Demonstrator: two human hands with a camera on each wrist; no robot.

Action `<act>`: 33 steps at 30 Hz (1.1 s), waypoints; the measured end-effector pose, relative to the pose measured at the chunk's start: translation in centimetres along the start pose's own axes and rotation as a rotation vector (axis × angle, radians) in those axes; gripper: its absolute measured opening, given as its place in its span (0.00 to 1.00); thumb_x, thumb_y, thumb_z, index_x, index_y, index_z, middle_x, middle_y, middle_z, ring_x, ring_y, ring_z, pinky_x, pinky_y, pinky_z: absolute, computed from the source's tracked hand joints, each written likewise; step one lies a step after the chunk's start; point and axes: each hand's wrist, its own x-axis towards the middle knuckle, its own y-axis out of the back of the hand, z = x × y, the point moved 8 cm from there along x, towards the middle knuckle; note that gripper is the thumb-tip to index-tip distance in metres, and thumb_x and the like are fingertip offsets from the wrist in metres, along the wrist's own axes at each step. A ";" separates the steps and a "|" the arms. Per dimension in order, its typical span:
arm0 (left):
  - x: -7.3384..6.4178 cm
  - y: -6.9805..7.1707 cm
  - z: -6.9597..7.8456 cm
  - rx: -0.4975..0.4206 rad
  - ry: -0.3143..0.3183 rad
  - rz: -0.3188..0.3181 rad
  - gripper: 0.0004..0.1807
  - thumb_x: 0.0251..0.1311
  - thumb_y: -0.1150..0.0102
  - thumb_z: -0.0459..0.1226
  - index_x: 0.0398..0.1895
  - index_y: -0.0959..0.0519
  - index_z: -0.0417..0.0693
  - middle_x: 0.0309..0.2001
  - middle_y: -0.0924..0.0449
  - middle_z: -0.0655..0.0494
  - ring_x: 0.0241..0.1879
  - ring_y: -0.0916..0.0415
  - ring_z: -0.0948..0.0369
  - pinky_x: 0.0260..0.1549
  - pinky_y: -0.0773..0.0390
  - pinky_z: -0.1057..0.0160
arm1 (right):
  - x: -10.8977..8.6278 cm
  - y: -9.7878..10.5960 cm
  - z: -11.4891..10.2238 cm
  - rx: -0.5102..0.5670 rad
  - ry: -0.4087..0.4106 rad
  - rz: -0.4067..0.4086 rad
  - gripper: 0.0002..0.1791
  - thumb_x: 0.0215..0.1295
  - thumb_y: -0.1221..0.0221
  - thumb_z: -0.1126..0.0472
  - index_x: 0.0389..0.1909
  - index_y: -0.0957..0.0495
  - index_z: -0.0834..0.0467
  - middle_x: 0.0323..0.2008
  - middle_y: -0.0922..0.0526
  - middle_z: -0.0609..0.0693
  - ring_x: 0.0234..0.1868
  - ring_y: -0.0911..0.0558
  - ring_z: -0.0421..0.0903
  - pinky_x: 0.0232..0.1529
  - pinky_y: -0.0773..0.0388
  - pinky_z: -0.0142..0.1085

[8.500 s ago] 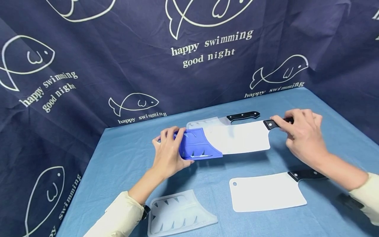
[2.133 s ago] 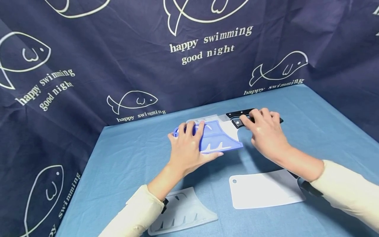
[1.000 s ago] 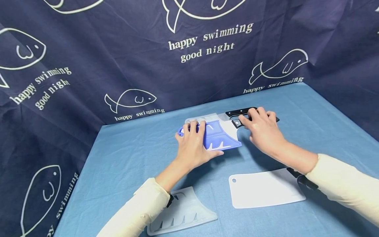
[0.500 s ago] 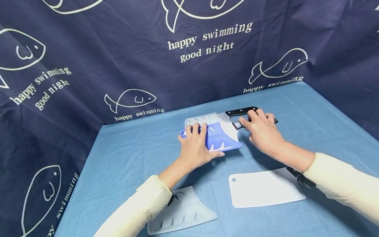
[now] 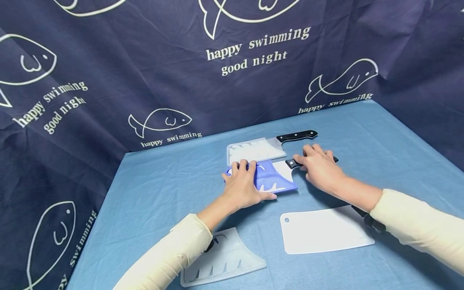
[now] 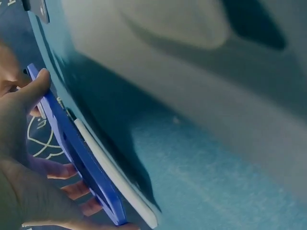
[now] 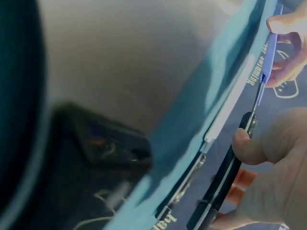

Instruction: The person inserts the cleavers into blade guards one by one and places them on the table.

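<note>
In the head view my left hand (image 5: 241, 189) grips a blue blade cover (image 5: 270, 177) by its sides, fingers over the far edge and thumb at the near edge. A cleaver (image 5: 284, 169) sits inside this cover, most of its white blade hidden. My right hand (image 5: 322, 169) holds the cleaver's black handle (image 5: 293, 163). The left wrist view shows the blue cover (image 6: 91, 175) tilted between thumb and fingers, over the cloth. In the right wrist view, thumb and fingers pinch the black handle (image 7: 225, 175) from both sides.
Just behind lies a second cleaver (image 5: 298, 135) in a whitish translucent cover (image 5: 250, 150). Nearer me, a bare white cleaver (image 5: 322, 231) lies on the blue tablecloth (image 5: 152, 205), its handle partly behind my right forearm. A translucent cover (image 5: 228, 262) lies at front left, partly under my left sleeve.
The blade, half out of the blue cover in the oldest frame, has slid deep into it. Just now both hands have brought the covered cleaver nearer me and lower, away from the rear cleaver.
</note>
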 end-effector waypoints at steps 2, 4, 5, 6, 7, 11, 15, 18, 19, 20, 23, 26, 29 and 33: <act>0.0 -0.4 -0.1 -0.015 0.003 -0.025 0.63 0.30 0.37 0.75 0.70 0.38 0.51 0.61 0.37 0.48 0.60 0.42 0.48 0.49 0.37 0.30 | -0.1 -0.4 0.1 0.013 -0.001 -0.014 0.23 0.57 0.40 0.72 0.56 0.22 0.62 0.36 0.30 0.54 0.41 0.33 0.55 0.34 0.37 0.50; -0.1 -0.7 -0.1 -0.022 0.006 -0.044 0.63 0.30 0.37 0.75 0.71 0.38 0.51 0.61 0.37 0.48 0.60 0.42 0.48 0.49 0.38 0.30 | -0.1 -0.7 0.1 0.022 0.000 -0.027 0.23 0.57 0.40 0.72 0.56 0.22 0.62 0.36 0.29 0.54 0.41 0.32 0.55 0.33 0.37 0.49; -0.1 -0.8 -0.1 -0.024 0.006 -0.051 0.63 0.30 0.37 0.75 0.70 0.38 0.52 0.61 0.37 0.48 0.60 0.43 0.48 0.49 0.38 0.30 | -0.2 -0.8 0.1 0.028 0.001 -0.033 0.22 0.58 0.40 0.72 0.56 0.22 0.62 0.36 0.29 0.54 0.40 0.32 0.55 0.33 0.37 0.48; -0.1 -0.9 -0.1 -0.025 0.006 -0.058 0.63 0.30 0.37 0.75 0.70 0.38 0.52 0.61 0.37 0.48 0.60 0.43 0.48 0.49 0.38 0.30 | -0.2 -0.9 0.1 0.033 0.001 -0.040 0.23 0.58 0.40 0.72 0.56 0.22 0.63 0.36 0.29 0.54 0.40 0.32 0.54 0.32 0.37 0.48; -0.1 -1.0 -0.1 -0.026 0.007 -0.066 0.62 0.30 0.37 0.75 0.69 0.37 0.52 0.61 0.37 0.48 0.60 0.43 0.49 0.49 0.37 0.30 | -0.2 -1.0 0.1 0.038 0.000 -0.046 0.23 0.57 0.40 0.73 0.56 0.22 0.63 0.35 0.29 0.54 0.39 0.32 0.54 0.32 0.37 0.48; -0.2 -1.4 -0.2 -0.026 0.013 -0.101 0.61 0.30 0.38 0.76 0.69 0.37 0.52 0.61 0.37 0.48 0.60 0.43 0.49 0.48 0.36 0.32 | -0.1 -1.5 0.2 0.060 -0.009 -0.078 0.23 0.57 0.41 0.74 0.55 0.21 0.63 0.34 0.29 0.53 0.38 0.33 0.53 0.31 0.38 0.46; -0.3 -1.7 -0.2 -0.026 0.018 -0.131 0.61 0.31 0.38 0.76 0.69 0.37 0.52 0.62 0.37 0.48 0.60 0.42 0.49 0.47 0.36 0.33 | -0.1 -1.8 0.3 0.079 -0.016 -0.101 0.23 0.56 0.42 0.75 0.55 0.21 0.63 0.32 0.30 0.52 0.36 0.33 0.52 0.30 0.38 0.45; -0.3 -2.0 -0.2 -0.026 0.019 -0.146 0.61 0.31 0.38 0.75 0.69 0.37 0.52 0.61 0.36 0.48 0.59 0.41 0.49 0.47 0.36 0.33 | -0.2 -2.0 0.3 0.084 -0.010 -0.112 0.23 0.56 0.41 0.74 0.55 0.21 0.63 0.32 0.30 0.52 0.35 0.33 0.52 0.30 0.39 0.44; -0.2 -2.1 -0.2 -0.023 0.019 -0.150 0.61 0.31 0.38 0.75 0.69 0.37 0.52 0.61 0.36 0.49 0.59 0.41 0.49 0.47 0.36 0.33 | -0.2 -2.1 0.3 0.085 -0.008 -0.114 0.23 0.56 0.41 0.74 0.55 0.21 0.62 0.31 0.30 0.51 0.35 0.33 0.52 0.29 0.39 0.44; -0.2 -2.2 -0.2 -0.020 0.020 -0.153 0.61 0.31 0.38 0.75 0.69 0.38 0.52 0.61 0.36 0.49 0.59 0.41 0.49 0.47 0.37 0.33 | -0.2 -2.1 0.3 0.085 -0.005 -0.115 0.23 0.57 0.41 0.74 0.55 0.21 0.62 0.31 0.30 0.51 0.35 0.33 0.52 0.29 0.38 0.44; -0.2 -2.3 -0.1 -0.005 0.021 -0.159 0.61 0.31 0.38 0.75 0.69 0.38 0.52 0.60 0.36 0.49 0.58 0.41 0.50 0.47 0.37 0.32 | -0.2 -2.3 0.3 0.083 -0.002 -0.122 0.23 0.57 0.41 0.74 0.55 0.21 0.62 0.31 0.30 0.51 0.35 0.33 0.52 0.30 0.38 0.44; -0.2 -2.4 -0.1 0.010 0.021 -0.168 0.61 0.32 0.39 0.76 0.69 0.39 0.52 0.59 0.36 0.49 0.57 0.40 0.50 0.46 0.36 0.32 | -0.2 -2.4 0.2 0.074 0.002 -0.125 0.22 0.58 0.40 0.73 0.56 0.21 0.62 0.32 0.29 0.52 0.36 0.32 0.53 0.29 0.37 0.44; -0.3 -2.4 -0.1 0.021 0.024 -0.178 0.62 0.31 0.39 0.76 0.69 0.39 0.52 0.59 0.37 0.49 0.56 0.40 0.49 0.46 0.36 0.32 | -0.2 -2.4 0.2 0.064 0.002 -0.129 0.22 0.58 0.39 0.72 0.56 0.21 0.62 0.32 0.29 0.52 0.36 0.32 0.53 0.29 0.36 0.45; -0.3 -2.4 0.0 0.026 0.029 -0.194 0.63 0.30 0.38 0.76 0.70 0.40 0.52 0.59 0.37 0.49 0.57 0.40 0.49 0.46 0.37 0.31 | -0.2 -2.5 0.1 0.054 -0.005 -0.142 0.22 0.58 0.38 0.70 0.56 0.22 0.61 0.35 0.28 0.53 0.38 0.31 0.54 0.30 0.34 0.48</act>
